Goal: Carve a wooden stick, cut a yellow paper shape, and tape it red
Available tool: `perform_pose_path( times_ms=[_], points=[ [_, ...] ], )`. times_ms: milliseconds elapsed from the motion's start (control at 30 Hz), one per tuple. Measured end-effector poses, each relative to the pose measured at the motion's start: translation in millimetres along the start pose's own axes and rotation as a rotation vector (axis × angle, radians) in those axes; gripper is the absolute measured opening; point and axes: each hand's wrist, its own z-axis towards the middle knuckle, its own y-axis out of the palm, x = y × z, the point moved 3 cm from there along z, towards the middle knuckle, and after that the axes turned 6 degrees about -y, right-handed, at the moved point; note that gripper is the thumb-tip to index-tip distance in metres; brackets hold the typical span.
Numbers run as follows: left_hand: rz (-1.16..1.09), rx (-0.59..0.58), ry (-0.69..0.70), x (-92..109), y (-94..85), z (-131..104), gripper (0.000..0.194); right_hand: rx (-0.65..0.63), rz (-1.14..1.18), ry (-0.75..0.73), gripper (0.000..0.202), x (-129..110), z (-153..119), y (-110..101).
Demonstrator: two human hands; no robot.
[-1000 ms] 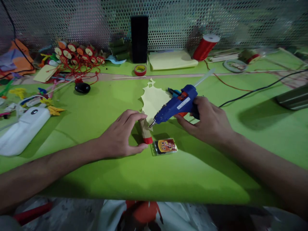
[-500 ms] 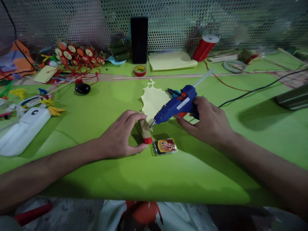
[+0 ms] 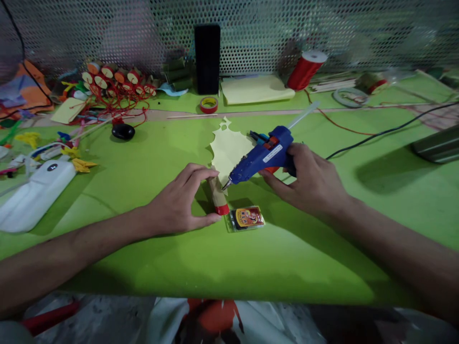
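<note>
One red-ended tube (image 3: 217,193) is pinched in the left grip (image 3: 177,203), a packet (image 3: 248,218) nearby; the right grip (image 3: 315,179) holds a blue glue gun (image 3: 260,157).

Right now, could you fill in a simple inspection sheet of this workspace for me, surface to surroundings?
Surface: light green tabletop, with shadows across it.
Job's things: blue glue gun, nozzle pointing at a red-ended brown roll; contact unclear. Jagged yellow paper cutout behind; small labelled packet in front.
Clutter: rolls with tangled red string at back left; red tape roll; red spool; white plastic object at left.
Hands: left hand holds the brown roll by its ends; right hand grips the glue gun.
Cables: dark cable running to the right edge.
Surroundings: perforated screen behind; black phone-like slab upright before it.
</note>
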Motion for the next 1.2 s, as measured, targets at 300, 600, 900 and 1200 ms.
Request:
perform_pose_path(
  times_ms=[300, 600, 900, 1200],
  points=[
    [-0.016, 0.009, 0.004, -0.1, -0.2, 0.8, 0.082, -0.041, -0.019, 0.027, 0.049, 0.4, 1.0, 1.5],
    [-0.005, 0.042, 0.045, -1.3, 1.7, 1.6, 0.085, 0.005, -0.061, -0.026, 0.043, -0.1, 0.2, 1.0],
    [0.011, 0.015, 0.015, 0.4, 0.7, 2.6, 0.080, 0.131, -0.100, -0.192, 0.028, -4.3, -1.5, -1.2],
    [0.025, 0.019, 0.024, 0.4, 1.0, 2.2, 0.080, 0.201, -0.124, -0.262, 0.020, -3.7, -3.3, -3.4]
  ],
)
